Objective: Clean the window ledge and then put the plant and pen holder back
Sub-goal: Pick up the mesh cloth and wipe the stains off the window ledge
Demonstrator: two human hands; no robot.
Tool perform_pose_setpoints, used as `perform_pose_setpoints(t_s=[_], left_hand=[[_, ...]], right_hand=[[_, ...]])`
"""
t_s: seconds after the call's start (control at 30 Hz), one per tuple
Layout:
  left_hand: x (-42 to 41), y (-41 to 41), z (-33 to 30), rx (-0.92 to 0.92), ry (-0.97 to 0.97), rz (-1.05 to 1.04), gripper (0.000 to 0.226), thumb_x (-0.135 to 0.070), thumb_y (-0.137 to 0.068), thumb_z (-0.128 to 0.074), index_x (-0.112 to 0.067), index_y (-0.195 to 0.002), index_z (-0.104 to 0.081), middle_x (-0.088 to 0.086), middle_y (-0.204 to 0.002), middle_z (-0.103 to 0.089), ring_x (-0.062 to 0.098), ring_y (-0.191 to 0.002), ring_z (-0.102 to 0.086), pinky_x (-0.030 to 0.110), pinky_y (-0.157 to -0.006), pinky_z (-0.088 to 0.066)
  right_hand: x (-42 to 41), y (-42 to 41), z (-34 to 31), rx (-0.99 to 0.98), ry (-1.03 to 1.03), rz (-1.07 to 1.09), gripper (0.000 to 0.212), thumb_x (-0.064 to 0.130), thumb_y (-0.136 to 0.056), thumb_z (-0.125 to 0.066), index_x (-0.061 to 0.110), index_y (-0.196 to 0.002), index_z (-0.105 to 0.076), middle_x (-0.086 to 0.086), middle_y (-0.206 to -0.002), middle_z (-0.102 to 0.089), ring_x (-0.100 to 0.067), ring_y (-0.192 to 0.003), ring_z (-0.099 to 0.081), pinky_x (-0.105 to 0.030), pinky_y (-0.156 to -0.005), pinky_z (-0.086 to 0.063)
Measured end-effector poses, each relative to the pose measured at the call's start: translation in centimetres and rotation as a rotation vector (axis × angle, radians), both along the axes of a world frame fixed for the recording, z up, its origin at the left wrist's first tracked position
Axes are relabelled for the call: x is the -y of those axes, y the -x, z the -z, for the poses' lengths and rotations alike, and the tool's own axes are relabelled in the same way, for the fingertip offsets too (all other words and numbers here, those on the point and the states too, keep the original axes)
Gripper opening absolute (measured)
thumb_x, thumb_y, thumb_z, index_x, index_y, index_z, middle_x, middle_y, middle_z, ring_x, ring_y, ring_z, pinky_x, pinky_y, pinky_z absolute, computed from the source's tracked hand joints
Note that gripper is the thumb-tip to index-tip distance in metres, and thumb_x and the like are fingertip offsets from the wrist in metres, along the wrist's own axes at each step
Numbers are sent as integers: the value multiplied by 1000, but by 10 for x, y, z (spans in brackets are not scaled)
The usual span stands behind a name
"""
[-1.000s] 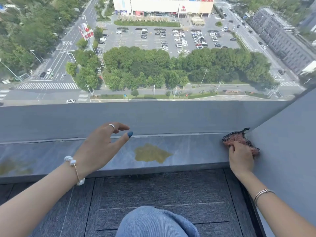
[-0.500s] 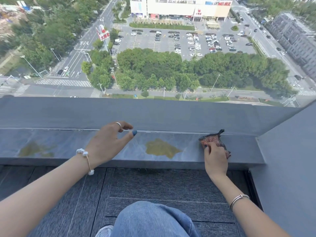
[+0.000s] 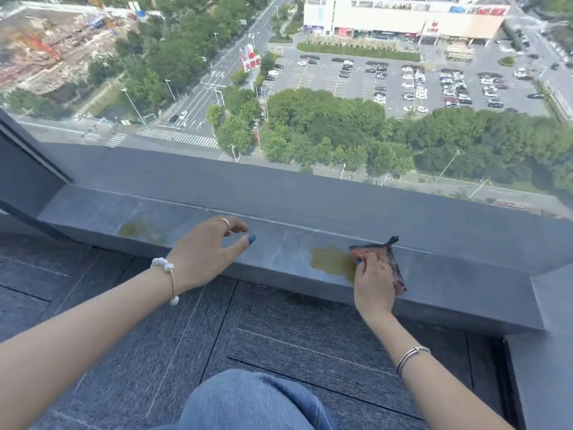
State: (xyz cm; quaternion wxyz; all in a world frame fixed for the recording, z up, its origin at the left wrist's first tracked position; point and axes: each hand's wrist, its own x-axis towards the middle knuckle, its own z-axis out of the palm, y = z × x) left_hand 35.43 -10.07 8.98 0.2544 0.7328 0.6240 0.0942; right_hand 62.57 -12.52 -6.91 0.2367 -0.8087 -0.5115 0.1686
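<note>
A grey stone window ledge runs across the view below a tall window. A yellow-green stain lies on it right of centre, and a fainter stain sits toward the left. My right hand presses an orange sponge in black netting flat on the ledge, touching the right edge of the nearer stain. My left hand hovers over the ledge between the two stains, fingers spread, holding nothing. No plant or pen holder is in view.
Dark grey carpet tiles cover the floor in front of the ledge. My knee in blue jeans is at the bottom centre. A grey side wall closes off the ledge at the right; a window frame post stands at the left.
My right hand has slid the sponge leftward along the ledge from the right corner to the edge of the stain. The left hand stays hovering; the view has turned to the left.
</note>
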Motion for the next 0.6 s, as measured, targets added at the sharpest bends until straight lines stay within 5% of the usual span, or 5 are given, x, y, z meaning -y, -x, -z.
perform_pose_setpoints(t_s=[0.33, 0.6], left_hand=[[-34, 34, 58, -230, 69, 213, 62, -50, -93, -45, -24, -147, -30, -4, -156, -28, 15, -144, -22, 28, -116, -17], [-62, 67, 140, -376, 59, 337, 79, -56, -93, -38, -18, -153, -3, -1, -162, 0, 17, -150, 3, 33, -121, -1]], right_hand=[[-19, 38, -3, 19, 63, 10, 23, 22, -97, -33, 10, -106, -51, -12, -92, -52, -23, -76, -39, -32, -61, -33], [-29, 64, 7, 67, 39, 81, 21, 25, -96, -32, 13, -101, -49, -12, -93, -56, -21, -79, -38, -34, -61, -33]])
